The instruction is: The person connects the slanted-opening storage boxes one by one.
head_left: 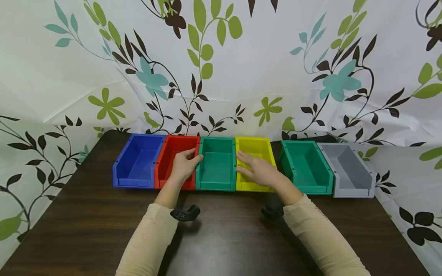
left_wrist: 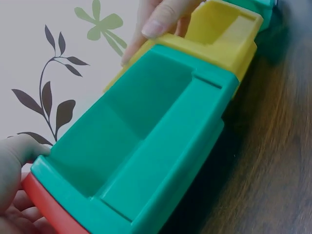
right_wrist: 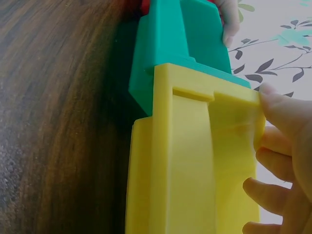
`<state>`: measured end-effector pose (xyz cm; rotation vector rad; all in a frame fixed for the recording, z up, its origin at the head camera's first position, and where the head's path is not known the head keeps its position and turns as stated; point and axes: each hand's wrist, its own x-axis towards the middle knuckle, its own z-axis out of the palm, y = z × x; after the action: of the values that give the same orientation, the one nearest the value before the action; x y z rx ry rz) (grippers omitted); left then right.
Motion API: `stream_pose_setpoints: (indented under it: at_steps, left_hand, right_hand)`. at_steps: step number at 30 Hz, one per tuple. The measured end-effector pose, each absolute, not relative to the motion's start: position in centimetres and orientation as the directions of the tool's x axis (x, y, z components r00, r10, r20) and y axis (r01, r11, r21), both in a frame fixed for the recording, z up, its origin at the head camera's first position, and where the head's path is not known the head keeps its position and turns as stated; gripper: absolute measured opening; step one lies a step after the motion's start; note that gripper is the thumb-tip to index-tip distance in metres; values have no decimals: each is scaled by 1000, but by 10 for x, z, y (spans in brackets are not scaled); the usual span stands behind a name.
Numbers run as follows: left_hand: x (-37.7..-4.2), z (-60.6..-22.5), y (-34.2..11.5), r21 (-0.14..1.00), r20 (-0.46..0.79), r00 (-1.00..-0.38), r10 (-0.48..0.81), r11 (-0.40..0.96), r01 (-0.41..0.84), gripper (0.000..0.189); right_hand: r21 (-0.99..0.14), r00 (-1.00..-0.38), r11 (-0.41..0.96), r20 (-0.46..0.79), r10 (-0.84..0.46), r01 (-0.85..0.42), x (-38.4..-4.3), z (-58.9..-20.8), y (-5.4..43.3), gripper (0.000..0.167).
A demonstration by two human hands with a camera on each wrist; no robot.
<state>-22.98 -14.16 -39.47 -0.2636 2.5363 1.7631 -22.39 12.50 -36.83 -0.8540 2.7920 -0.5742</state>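
Note:
My left hand is at the seam between the red bin and the middle green bin. Its thumb hooks over the green rim while the fingers curl on the red side, pinching the two adjoining walls. Over the yellow bin lies my right hand, fingers spread and thumb touching the rim beside the green bin. In the right wrist view, those fingers hang loosely within the yellow bin. Red, green and yellow bins stand side by side, their fronts lined up.
A blue bin stands left of the red one. Across a gap right of the yellow bin are another green bin and a grey bin, side by side. The dark wooden table extends in front; a leaf-patterned cloth hangs behind.

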Motion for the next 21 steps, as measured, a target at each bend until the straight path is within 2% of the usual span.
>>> stream_pose_setpoints:
  at_steps: [8, 14, 17, 21]
  left_hand:
    - [-231, -390, -140, 914, -123, -983, -134, 370, -164, 57]
    - [-230, -392, -140, 908, -127, -980, -150, 381, -176, 57]
    - [-226, -394, -137, 915, -125, -980, -157, 364, -175, 55]
    - [-224, -392, -137, 914, -94, -978, -188, 372, -159, 50]
  right_hand:
    - [-323, -841, 805, -49, -539, -497, -221, -374, 119, 63]
    - [-383, -869, 807, -20, -494, -450, -218, -381, 121, 71]
    - [-420, -898, 806, 50, -437, -416, -211, -385, 129, 69]
    - [-432, -919, 812, 226, -324, -393, -203, -385, 146, 63]
